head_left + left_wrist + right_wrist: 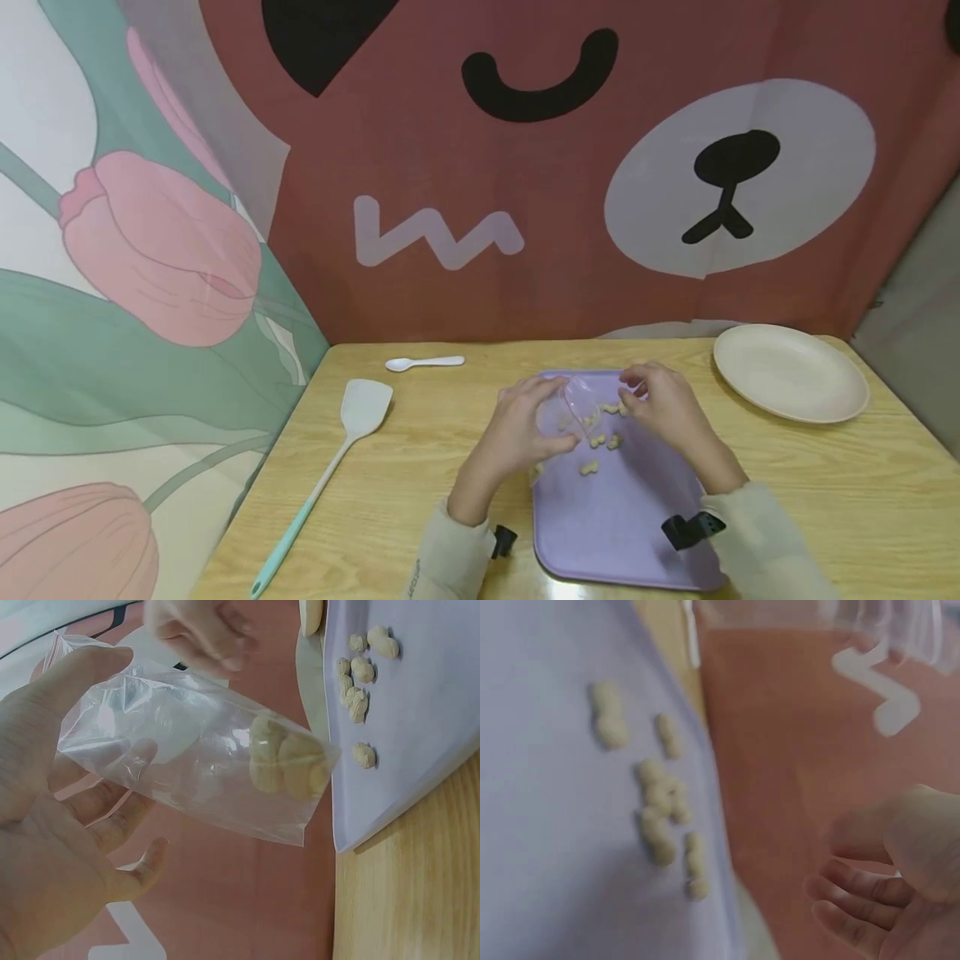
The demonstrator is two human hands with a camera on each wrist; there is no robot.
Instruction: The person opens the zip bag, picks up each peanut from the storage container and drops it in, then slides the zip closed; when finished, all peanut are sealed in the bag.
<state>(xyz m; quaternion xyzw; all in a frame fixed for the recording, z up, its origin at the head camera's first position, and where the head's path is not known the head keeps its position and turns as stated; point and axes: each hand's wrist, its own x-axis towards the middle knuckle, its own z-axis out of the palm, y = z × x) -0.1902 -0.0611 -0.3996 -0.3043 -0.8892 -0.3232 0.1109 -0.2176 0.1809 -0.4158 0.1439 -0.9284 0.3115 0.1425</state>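
Left hand (pixel 516 429) grips clear bag (pixel 199 750); right hand (pixel 667 410) above tray (pixel 607 525), fingers (pixel 847 922) bent.

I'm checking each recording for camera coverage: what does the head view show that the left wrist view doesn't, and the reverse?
Only the head view: the spoon, the spatula and both sleeves.

Only the left wrist view: a clear look at peanuts bunched inside the bag; from the head, its contents are hard to make out.

Both: the bag, left grip, right grip (blurred in the wrist view), table, and tray with loose peanuts.
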